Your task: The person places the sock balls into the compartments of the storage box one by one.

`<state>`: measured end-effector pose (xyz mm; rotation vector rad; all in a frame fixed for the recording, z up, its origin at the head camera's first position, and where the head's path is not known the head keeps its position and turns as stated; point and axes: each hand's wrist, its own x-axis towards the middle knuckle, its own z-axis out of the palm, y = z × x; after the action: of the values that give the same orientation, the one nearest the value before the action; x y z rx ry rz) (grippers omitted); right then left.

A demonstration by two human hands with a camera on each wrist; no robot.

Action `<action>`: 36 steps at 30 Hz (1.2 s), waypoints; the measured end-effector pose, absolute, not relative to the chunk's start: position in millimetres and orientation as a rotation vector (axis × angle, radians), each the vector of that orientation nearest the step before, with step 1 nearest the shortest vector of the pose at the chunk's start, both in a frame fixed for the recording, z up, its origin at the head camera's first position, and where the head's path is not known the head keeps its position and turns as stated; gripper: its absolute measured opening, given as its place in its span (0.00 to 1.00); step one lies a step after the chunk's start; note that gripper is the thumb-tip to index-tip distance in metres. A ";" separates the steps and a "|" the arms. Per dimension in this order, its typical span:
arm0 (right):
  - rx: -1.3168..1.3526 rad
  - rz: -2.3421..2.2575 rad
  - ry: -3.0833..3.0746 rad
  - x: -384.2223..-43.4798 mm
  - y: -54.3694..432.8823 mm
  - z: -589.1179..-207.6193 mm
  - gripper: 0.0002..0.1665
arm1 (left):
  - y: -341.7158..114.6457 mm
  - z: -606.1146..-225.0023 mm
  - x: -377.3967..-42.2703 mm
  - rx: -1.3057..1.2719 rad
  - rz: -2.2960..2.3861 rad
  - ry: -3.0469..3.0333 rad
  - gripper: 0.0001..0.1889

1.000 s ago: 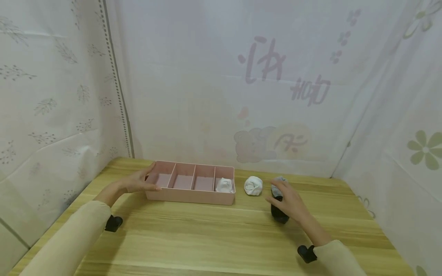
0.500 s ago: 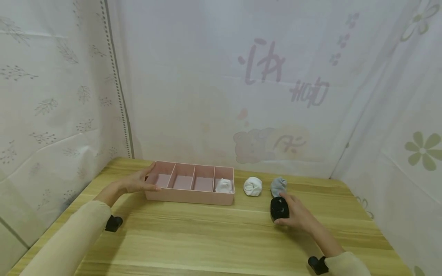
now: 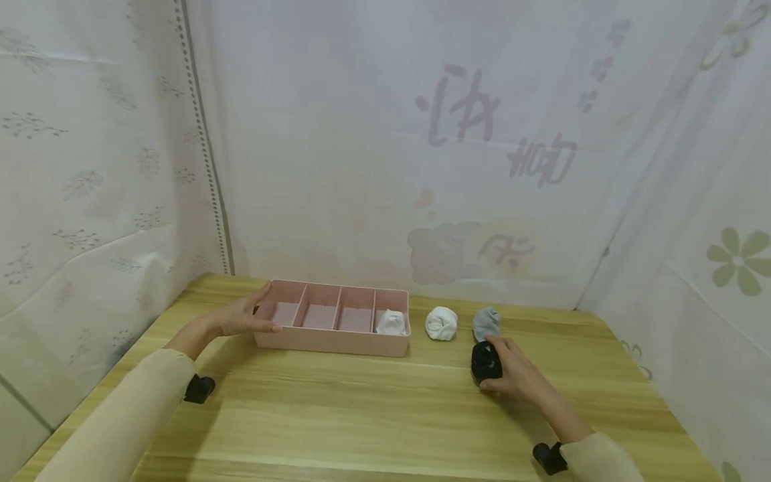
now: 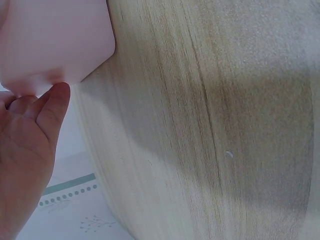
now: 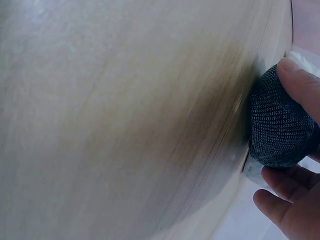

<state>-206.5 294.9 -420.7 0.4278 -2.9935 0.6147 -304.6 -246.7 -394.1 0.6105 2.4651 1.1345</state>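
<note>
My left hand (image 3: 242, 317) holds the left end of a pink divided box (image 3: 331, 342), thumb at the front rim and a finger at the back corner. In the left wrist view, fingertips touch the box's end wall (image 4: 60, 40). A white rolled sock (image 3: 391, 324) sits in the rightmost compartment. My right hand (image 3: 517, 372) grips a black rolled sock (image 3: 485, 362) between thumb and fingers; its ribbed knit (image 5: 280, 120) shows in the right wrist view. Just behind it lies a grey rolled sock (image 3: 486, 323), and a second white rolled sock (image 3: 442, 324) lies between box and grey sock.
The box stands near the back of the wooden table (image 3: 361, 415). Printed curtains (image 3: 337, 167) hang behind the table and at both sides. Black wrist mounts (image 3: 199, 389) are worn near both sleeve cuffs.
My right hand has come down and back from above the grey and black socks and taken hold of the black one. The left hand and the box have stayed put.
</note>
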 end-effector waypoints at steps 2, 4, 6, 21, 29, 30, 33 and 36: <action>0.411 0.601 -2.996 -207.0 295.9 -421.7 0.54 | -245.0 -394.1 -305.2 0.602 1.124 2.468 0.59; 0.416 0.582 -2.984 -208.1 296.6 -422.4 0.53 | -244.2 -393.7 -305.5 0.601 1.114 2.473 0.59; 0.420 0.561 -2.969 -208.2 297.6 -423.2 0.52 | -243.4 -393.9 -306.5 0.610 1.109 2.470 0.59; 0.396 0.575 -2.827 -217.1 276.7 -411.1 0.51 | -245.1 -391.7 -304.2 0.626 1.162 2.423 0.59; 0.480 0.656 -2.656 -235.2 226.9 -383.7 0.50 | -247.4 -391.5 -305.8 0.627 1.184 2.398 0.59; 0.493 0.674 -2.643 -237.9 219.0 -380.3 0.50 | -247.6 -391.7 -305.9 0.626 1.190 2.393 0.59; 0.538 0.717 -2.603 -246.5 194.5 -372.5 0.50 | -247.3 -392.4 -306.1 0.634 1.207 2.382 0.59; 0.585 0.742 -2.563 -254.6 170.9 -367.2 0.49 | -246.7 -393.1 -306.1 0.642 1.211 2.383 0.59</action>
<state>-254.6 170.9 -367.2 0.5851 -2.5629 0.7423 -306.1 -246.7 -393.1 0.6418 2.3828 1.2109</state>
